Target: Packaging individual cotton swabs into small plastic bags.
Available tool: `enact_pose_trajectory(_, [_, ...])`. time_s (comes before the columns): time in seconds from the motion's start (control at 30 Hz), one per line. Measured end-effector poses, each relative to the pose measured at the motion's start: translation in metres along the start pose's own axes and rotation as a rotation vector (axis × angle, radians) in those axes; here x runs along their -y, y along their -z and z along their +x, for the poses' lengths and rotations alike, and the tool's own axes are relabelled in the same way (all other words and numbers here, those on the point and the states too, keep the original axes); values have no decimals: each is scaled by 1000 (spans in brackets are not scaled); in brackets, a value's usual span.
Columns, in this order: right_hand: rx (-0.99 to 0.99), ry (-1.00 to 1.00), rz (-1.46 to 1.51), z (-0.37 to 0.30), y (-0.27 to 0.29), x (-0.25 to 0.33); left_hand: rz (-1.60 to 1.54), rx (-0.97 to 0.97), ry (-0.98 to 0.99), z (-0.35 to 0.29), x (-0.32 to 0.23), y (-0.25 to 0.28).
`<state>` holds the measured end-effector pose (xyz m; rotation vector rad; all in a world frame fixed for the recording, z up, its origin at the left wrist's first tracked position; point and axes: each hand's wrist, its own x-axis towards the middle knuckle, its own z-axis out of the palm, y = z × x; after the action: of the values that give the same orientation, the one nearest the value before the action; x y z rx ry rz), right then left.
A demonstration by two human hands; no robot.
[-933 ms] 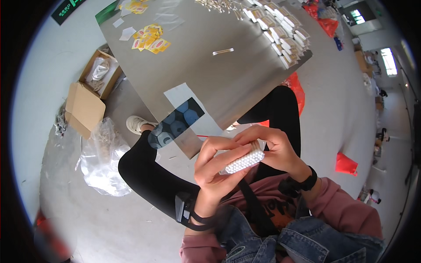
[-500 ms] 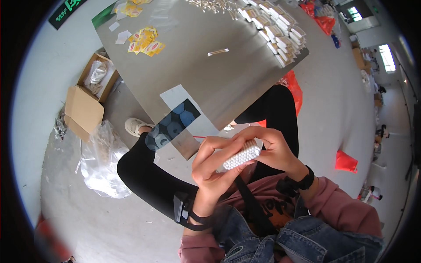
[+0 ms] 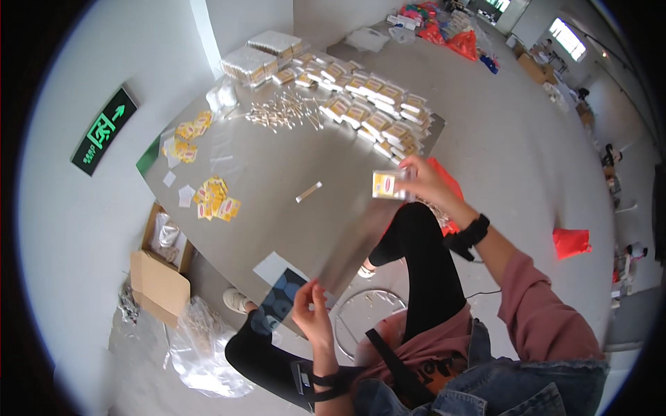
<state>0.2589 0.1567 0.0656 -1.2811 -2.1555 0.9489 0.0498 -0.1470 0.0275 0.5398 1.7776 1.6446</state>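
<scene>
A pack of cotton swabs (image 3: 383, 184) with a yellow-and-white label is pinched in my right hand (image 3: 420, 179), above the table's right side. My left hand (image 3: 312, 315) is low by the table's near edge, fingers raised and apart, with nothing visible in them. Next to it lie a dark blue patterned sheet (image 3: 283, 297) and white paper (image 3: 267, 269). Many finished-looking swab packs (image 3: 368, 111) lie in rows at the far right of the table. A few cotton swabs (image 3: 309, 192) lie alone mid-table, and a loose heap of swabs (image 3: 281, 113) is farther back.
Yellow label cards (image 3: 216, 200) and clear plastic film (image 3: 223, 149) lie at the table's left. Bundled stacks (image 3: 251, 66) stand at the back. On the floor are an open carton (image 3: 161, 281), a clear plastic bag (image 3: 208, 353), a round metal ring (image 3: 340, 329) and a red bag (image 3: 571, 243).
My hands, earlier together around the swab pack, have parted. The right has carried the pack forward and right toward the rows; the left has let go. The view has tilted up.
</scene>
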Motion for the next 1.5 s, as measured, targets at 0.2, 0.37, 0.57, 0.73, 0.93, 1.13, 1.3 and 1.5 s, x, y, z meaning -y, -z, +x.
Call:
enact_pose_trajectory(0.2, [-41, 63, 62, 152, 4, 3, 55, 17, -176, 32, -23, 13])
enact_pose_trajectory(0.37, [-131, 169, -160, 246, -49, 44, 128, -115, -215, 120, -53, 43])
enact_pose_trajectory(0.57, [19, 150, -412, 309, -38, 23, 79, -229, -225, 167, -8, 60])
enact_pose_trajectory(0.73, [37, 190, -652, 292, -25, 16, 92, -98, -132, 186, -14, 50])
enact_pose_trajectory(0.93, [-158, 506, -994, 260, -62, 46, 214, -48, -208, 193, -24, 58])
enact_pose_trajectory(1.13, [-85, 493, -336, 314, -148, 44, 93, -124, -124, 193, -18, 61])
enact_pose_trajectory(1.3, [-252, 299, -509, 354, -179, 37, 82, -134, -68, 200, -16, 60])
enact_pose_trajectory(1.5, [-186, 466, -843, 382, -174, 42, 170, -97, -39, 207, -10, 70])
